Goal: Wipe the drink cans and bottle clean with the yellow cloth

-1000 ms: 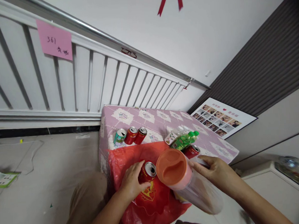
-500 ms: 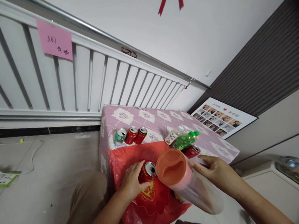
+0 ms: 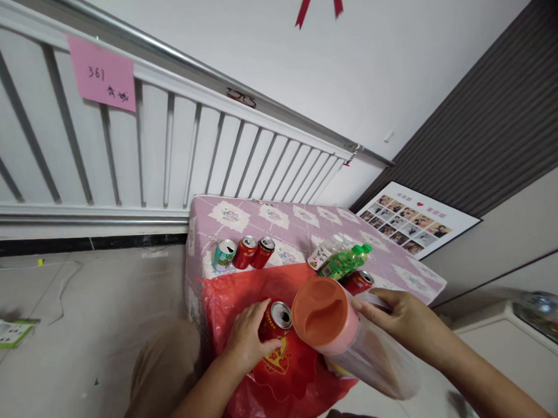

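My left hand (image 3: 249, 337) is wrapped round an opened red soda can (image 3: 276, 324), which stands upright on a red plastic bag (image 3: 246, 298). With my right hand (image 3: 397, 318) I grip the handle of a clear plastic pitcher (image 3: 378, 360) with an orange lid (image 3: 320, 310). The pitcher is tilted, its lid end raised close beside the can's top. Some brownish liquid seems to lie inside it. Whether anything flows from the lid cannot be made out. The fingers behind the handle are partly hidden.
A teal can (image 3: 224, 255) and two red cans (image 3: 245, 252) line the back left of the flowered tablecloth (image 3: 307, 217). Green-capped bottles (image 3: 342, 263), pale bottles (image 3: 322, 254) and another red can (image 3: 358, 282) stand behind the pitcher. A white radiator (image 3: 238, 152) runs along the wall.
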`<state>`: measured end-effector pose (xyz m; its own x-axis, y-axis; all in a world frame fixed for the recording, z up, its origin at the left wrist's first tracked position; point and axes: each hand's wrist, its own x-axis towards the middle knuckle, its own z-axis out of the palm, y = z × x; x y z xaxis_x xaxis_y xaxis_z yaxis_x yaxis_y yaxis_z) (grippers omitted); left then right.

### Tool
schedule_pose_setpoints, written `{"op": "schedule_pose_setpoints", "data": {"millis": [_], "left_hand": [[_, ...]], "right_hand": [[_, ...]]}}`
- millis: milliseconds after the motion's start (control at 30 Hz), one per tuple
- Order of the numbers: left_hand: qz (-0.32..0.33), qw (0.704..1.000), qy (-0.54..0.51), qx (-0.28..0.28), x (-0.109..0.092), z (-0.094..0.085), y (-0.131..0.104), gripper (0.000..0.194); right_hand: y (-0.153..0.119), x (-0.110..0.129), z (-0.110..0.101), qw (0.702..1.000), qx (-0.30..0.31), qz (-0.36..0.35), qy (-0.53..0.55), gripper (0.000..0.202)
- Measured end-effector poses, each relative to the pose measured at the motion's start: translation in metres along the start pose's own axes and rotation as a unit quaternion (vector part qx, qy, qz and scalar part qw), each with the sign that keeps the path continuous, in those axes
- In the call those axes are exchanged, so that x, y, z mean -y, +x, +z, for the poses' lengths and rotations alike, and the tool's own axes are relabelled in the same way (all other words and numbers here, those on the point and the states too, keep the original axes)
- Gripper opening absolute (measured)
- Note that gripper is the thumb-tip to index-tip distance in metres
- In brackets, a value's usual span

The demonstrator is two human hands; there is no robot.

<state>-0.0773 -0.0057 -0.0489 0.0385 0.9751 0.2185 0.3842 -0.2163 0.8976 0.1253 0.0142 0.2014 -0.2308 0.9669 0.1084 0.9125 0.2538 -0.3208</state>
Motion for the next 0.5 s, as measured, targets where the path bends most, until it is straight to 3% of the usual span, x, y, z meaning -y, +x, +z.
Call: {"op": "schedule_pose_setpoints", "data": {"millis": [133,500], "left_hand": [[0.001,1.0,-0.001,-0.001,0.0008,0.0003,0.0001,0.083],[0.001,1.0,0.007,0.001,0.001,0.0007,-0.0005,0.083]], "right_hand": [[0.0002,0.0018,-0.0015,0.999,0.046,0.003,-0.002,0.046],[0.0005,0.0037,-0.0019,0.998,0.052,0.014,-0.015,0.047]]}}
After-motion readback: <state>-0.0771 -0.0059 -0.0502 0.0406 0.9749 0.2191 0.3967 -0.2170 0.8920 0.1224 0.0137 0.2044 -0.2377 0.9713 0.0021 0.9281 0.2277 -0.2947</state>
